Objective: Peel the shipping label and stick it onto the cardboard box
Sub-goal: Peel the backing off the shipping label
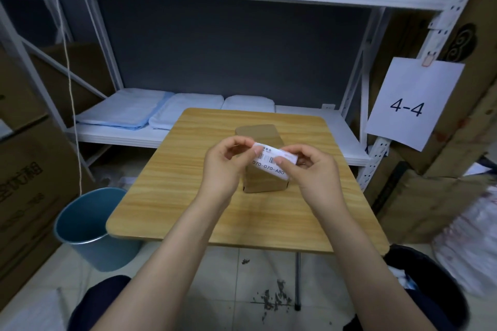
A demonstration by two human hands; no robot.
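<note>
A small brown cardboard box [257, 134] stands in the middle of the wooden table [172, 196]. A white shipping label [270, 162] with a barcode and the print 070-070-A80 is held in the air just above the box's near half. My left hand [224, 162] pinches the label's upper left corner with thumb and fingertips. My right hand [313, 169] grips its right end, the thumb lying across the barcode. Whether the backing has come off cannot be told. The hands and the label hide the box's near top.
A blue waste bin [91, 228] stands on the floor left of the table. White shelving behind holds folded cloths [126, 109]. Cardboard boxes are stacked at both sides, and a sheet marked 4-4 [411, 103] hangs on the right upright.
</note>
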